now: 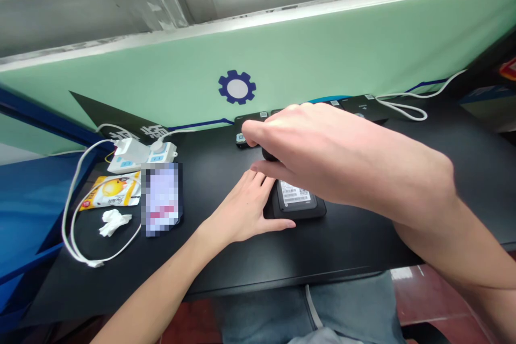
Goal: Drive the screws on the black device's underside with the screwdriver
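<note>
A black labelled electronic device lies flat on the black table, with a white barcode sticker on top. My left hand grips its left side, with the thumb along the front edge. My right hand reaches across above it, fingers curled around a small black object that is mostly hidden. Just beyond those fingertips lies a small dark device with a blue-and-white label. Several flat black devices stand in a row at the back, partly hidden by my right hand.
At left lie a white power strip with a plugged-in white charger, a looped white cable, a yellow snack packet, crumpled white tissue and a pixelated rectangle. A green partition backs the table.
</note>
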`<state>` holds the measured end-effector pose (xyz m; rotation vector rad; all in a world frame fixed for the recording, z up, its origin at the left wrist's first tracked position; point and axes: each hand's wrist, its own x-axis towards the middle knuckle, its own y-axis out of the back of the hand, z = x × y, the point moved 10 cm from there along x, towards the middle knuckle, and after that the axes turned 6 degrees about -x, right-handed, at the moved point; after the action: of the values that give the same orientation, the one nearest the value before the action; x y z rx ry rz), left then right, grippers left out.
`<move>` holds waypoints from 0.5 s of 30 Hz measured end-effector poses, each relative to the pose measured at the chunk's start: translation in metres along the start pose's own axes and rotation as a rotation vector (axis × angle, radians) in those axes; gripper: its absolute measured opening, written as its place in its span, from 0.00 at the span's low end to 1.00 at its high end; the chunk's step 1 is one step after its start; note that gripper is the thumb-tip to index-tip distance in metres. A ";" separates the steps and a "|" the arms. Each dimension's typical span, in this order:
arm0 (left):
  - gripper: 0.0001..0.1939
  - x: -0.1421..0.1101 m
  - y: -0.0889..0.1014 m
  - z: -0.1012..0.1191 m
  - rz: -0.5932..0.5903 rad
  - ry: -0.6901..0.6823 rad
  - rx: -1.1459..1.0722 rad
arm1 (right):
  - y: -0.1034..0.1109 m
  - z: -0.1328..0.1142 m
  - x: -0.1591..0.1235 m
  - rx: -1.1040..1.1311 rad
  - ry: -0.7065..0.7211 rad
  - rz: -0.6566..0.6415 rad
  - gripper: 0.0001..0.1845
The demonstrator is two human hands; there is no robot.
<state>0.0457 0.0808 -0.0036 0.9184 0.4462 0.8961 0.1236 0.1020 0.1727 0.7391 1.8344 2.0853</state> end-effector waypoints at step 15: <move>0.55 0.002 0.006 0.008 -0.001 -0.015 -0.012 | -0.002 0.002 -0.008 0.047 -0.020 -0.064 0.02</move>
<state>0.0496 0.0800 0.0060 0.9129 0.4281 0.8899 0.1305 0.0997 0.1694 0.7006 1.8770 1.9943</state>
